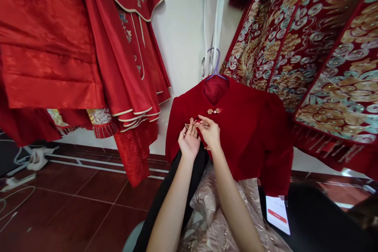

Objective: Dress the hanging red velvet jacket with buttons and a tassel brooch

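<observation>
A dark red velvet jacket (251, 134) hangs on a purple hanger (217, 65) in front of me. Both hands meet at its front closure. My left hand (189, 141) pinches a small gold and pearl clasp (190, 123) on the jacket's left edge. My right hand (210, 132) pinches the facing side of the same clasp, fingertips touching the left hand's. Above them a second clasp (214, 111) sits fastened under the collar. Another clasp below is mostly hidden behind my right wrist.
Red embroidered garments (118, 47) hang at the left; heavily beaded gold and teal robes (310, 47) hang at the right. A pale lace skirt (212, 220) and a white paper tag (277, 214) lie below. Cables and a power strip (17, 181) rest on the red tiled floor.
</observation>
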{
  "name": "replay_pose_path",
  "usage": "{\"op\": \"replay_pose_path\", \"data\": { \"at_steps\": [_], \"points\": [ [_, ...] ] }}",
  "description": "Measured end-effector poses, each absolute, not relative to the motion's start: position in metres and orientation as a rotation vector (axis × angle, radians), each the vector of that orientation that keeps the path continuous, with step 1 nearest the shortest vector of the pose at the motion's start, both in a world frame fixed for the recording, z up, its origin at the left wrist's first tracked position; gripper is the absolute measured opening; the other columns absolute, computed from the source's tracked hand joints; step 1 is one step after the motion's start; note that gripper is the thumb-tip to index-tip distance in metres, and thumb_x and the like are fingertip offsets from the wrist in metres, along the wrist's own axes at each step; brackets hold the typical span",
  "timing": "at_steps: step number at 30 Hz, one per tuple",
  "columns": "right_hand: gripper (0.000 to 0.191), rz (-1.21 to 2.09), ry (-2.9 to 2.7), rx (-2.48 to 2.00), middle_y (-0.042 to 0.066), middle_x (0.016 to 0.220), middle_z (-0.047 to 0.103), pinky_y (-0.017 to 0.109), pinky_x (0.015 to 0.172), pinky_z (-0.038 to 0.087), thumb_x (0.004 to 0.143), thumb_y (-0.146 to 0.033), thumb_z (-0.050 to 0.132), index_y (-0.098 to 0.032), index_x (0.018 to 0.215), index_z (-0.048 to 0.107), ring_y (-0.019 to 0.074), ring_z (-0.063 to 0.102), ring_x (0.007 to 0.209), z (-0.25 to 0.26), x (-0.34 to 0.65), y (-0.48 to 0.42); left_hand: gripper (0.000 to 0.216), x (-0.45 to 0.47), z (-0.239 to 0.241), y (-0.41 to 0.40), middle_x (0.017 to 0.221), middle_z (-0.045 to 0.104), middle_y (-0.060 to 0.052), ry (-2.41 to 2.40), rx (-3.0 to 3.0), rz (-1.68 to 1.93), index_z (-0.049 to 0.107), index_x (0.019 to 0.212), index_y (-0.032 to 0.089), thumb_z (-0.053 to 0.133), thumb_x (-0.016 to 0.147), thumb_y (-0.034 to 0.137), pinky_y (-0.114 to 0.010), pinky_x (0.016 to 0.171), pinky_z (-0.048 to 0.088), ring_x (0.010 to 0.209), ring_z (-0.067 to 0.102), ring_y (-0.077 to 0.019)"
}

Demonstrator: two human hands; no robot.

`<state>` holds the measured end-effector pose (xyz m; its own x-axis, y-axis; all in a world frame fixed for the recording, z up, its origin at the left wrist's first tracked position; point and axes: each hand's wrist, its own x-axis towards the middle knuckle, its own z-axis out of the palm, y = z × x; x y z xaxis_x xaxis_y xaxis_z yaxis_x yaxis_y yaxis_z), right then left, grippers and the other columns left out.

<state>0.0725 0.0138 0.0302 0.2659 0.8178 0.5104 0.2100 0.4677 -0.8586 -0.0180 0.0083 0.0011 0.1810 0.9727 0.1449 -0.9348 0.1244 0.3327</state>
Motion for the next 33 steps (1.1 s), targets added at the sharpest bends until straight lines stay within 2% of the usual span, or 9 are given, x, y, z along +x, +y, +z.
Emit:
{"op": "replay_pose_path", "data": {
  "at_steps": [9, 14, 21, 29, 33],
  "points": [
    [0.037, 0.319, -1.312, -1.075, 0.008, 0.096, 0.063, 0.030, 0.077, 0.055, 0.079, -0.025, 0.058, -0.016, 0.114, 0.068, 0.0157, 0.063, 0.080, 0.028, 0.063, 0.012, 0.027, -0.010, 0.000, 0.011, 0.122, 0.064, -0.010, 0.213, 0.398, 1.530, 0.067, 0.107, 0.016, 0.051, 0.086, 0.019, -0.028, 0.099, 0.046, 0.121, 0.055, -0.0182],
    [0.036, 0.285, -1.318, -1.040, 0.009, 0.098, 0.060, 0.030, 0.077, 0.056, 0.082, -0.025, 0.056, -0.015, 0.115, 0.067, 0.0157, 0.063, 0.081, 0.029, 0.063, 0.010, 0.032, -0.002, -0.001, 0.016, 0.117, 0.067, -0.008, 0.220, 0.458, 1.593, 0.066, 0.108, 0.014, 0.058, 0.080, 0.003, -0.025, 0.100, 0.045, 0.115, 0.060, -0.0160],
    [0.036, 0.283, -1.421, -1.026, 0.008, 0.095, 0.060, 0.029, 0.072, 0.057, 0.081, -0.025, 0.057, -0.014, 0.114, 0.068, 0.0141, 0.062, 0.075, 0.032, 0.067, 0.015, 0.022, 0.007, 0.010, 0.024, 0.118, 0.066, -0.010, 0.297, 0.312, 1.660, 0.066, 0.102, 0.012, 0.062, 0.081, 0.007, -0.027, 0.101, 0.047, 0.113, 0.061, -0.0168],
    [0.033, 0.228, -1.354, -1.017, 0.008, 0.098, 0.059, 0.028, 0.072, 0.056, 0.085, -0.032, 0.056, -0.016, 0.111, 0.069, 0.0147, 0.061, 0.080, 0.026, 0.058, 0.018, 0.017, 0.009, 0.006, 0.031, 0.106, 0.069, -0.011, 0.361, 0.269, 1.667, 0.068, 0.097, 0.011, 0.066, 0.081, 0.012, -0.029, 0.092, 0.053, 0.103, 0.066, -0.0192],
    [0.032, 0.219, -1.363, -1.053, 0.008, 0.098, 0.059, 0.028, 0.075, 0.055, 0.084, -0.031, 0.055, -0.017, 0.109, 0.069, 0.0151, 0.061, 0.081, 0.025, 0.059, 0.019, 0.016, 0.008, 0.006, 0.031, 0.105, 0.070, -0.011, 0.375, 0.255, 1.672, 0.069, 0.096, 0.010, 0.065, 0.080, 0.008, -0.027, 0.091, 0.054, 0.104, 0.066, -0.0193]
  ]
}}
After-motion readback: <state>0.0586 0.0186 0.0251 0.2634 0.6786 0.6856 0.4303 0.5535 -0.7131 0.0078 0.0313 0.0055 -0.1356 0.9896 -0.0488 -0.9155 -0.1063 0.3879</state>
